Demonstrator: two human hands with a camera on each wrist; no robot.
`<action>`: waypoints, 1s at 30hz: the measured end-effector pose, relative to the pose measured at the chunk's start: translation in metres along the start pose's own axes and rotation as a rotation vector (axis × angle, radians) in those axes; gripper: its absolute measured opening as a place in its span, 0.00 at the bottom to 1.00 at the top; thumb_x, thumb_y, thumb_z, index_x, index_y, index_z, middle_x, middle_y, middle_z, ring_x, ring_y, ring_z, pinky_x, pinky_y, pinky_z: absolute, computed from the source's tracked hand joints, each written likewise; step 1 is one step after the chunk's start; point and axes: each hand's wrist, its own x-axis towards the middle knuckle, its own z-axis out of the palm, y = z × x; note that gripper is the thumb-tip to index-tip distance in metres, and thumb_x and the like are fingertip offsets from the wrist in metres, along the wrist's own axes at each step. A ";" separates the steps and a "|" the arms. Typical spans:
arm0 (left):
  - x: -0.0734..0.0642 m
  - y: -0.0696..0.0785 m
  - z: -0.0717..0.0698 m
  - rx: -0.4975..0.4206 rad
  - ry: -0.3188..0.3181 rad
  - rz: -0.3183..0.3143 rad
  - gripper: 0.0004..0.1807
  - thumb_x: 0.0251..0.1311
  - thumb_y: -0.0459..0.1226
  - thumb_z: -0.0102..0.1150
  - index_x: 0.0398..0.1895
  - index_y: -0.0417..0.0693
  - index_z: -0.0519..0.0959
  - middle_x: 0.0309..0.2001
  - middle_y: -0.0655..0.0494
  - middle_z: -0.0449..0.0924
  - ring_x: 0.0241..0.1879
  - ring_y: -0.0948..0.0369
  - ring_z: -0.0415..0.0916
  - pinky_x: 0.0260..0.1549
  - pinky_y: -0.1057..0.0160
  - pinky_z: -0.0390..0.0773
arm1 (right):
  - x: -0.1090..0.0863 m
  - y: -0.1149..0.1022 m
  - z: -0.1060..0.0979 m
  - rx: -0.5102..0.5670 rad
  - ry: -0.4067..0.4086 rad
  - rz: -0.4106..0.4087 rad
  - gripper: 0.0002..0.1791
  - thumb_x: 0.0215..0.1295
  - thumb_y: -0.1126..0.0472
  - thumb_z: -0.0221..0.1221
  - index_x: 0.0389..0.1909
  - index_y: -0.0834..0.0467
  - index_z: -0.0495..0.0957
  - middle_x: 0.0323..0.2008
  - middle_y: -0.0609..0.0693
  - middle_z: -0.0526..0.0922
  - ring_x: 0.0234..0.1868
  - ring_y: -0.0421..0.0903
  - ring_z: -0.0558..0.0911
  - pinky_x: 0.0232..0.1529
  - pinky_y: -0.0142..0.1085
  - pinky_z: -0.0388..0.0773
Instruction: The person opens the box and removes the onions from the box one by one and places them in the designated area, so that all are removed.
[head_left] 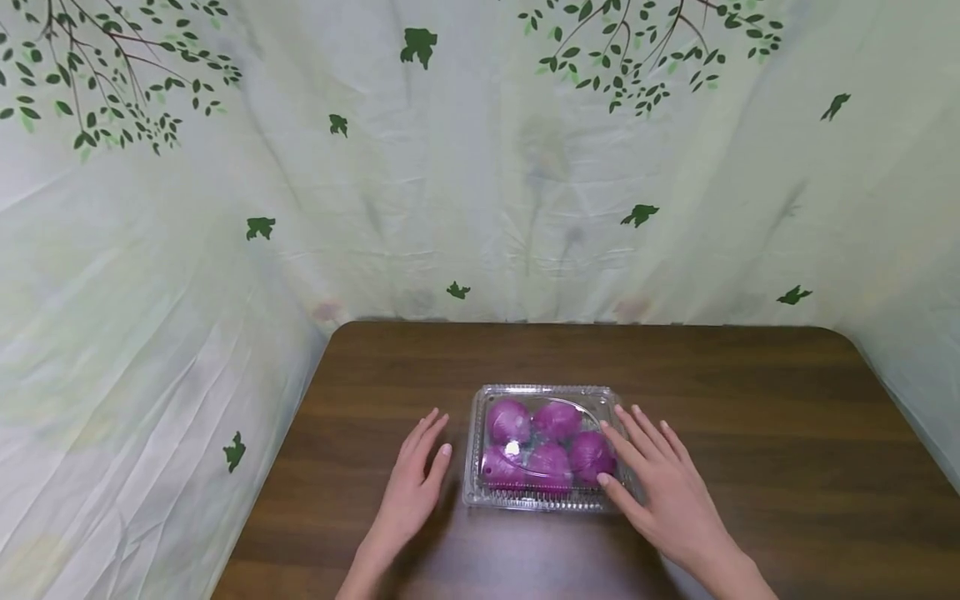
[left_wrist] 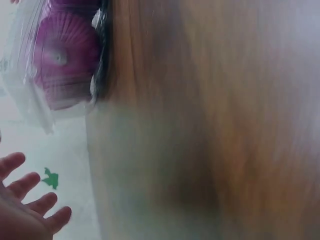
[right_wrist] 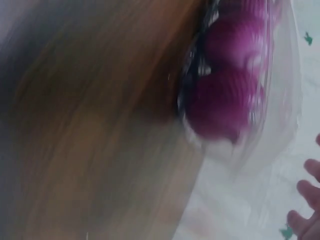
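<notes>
A clear plastic clamshell box [head_left: 540,500] with a closed lid sits on the table. Inside it are several red onions [head_left: 556,420], round, purple and finely ribbed. Just left of the box is my left hand [head_left: 414,483], its fingers extended and a gap of table between thumb and box. On the other side, my right hand [head_left: 667,492] is spread with nothing in its grasp; its thumb and index fingertips overlap the box's right edge in the head view. Both wrist views are blurred and show the box's ends, with extended fingers [left_wrist: 42,205] near it.
The brown wooden table [head_left: 787,417] has rounded far corners. Behind it and along the sides hangs a pale cloth [head_left: 487,167] printed with green leaves, branches and bird shapes.
</notes>
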 end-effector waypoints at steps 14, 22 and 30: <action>-0.010 0.005 0.020 -0.716 -0.002 -0.420 0.22 0.76 0.38 0.44 0.66 0.33 0.68 0.57 0.35 0.74 0.49 0.48 0.77 0.47 0.55 0.80 | 0.018 -0.043 0.038 0.177 0.063 -0.164 0.33 0.53 0.52 0.72 0.62 0.50 0.78 0.66 0.51 0.72 0.67 0.54 0.68 0.66 0.59 0.57; -0.021 0.007 0.024 -0.875 -0.088 -0.518 0.23 0.74 0.37 0.47 0.66 0.31 0.67 0.47 0.43 0.76 0.41 0.56 0.76 0.41 0.61 0.81 | 0.028 -0.061 0.052 0.171 0.017 -0.251 0.33 0.51 0.53 0.73 0.61 0.51 0.78 0.67 0.47 0.71 0.66 0.54 0.70 0.64 0.57 0.61; -0.031 0.006 0.027 -0.970 -0.141 -0.550 0.23 0.71 0.35 0.50 0.63 0.26 0.67 0.47 0.46 0.78 0.40 0.58 0.78 0.40 0.60 0.81 | 0.038 -0.076 0.067 0.189 -0.029 -0.280 0.31 0.51 0.53 0.74 0.59 0.52 0.80 0.65 0.49 0.74 0.66 0.53 0.70 0.65 0.58 0.62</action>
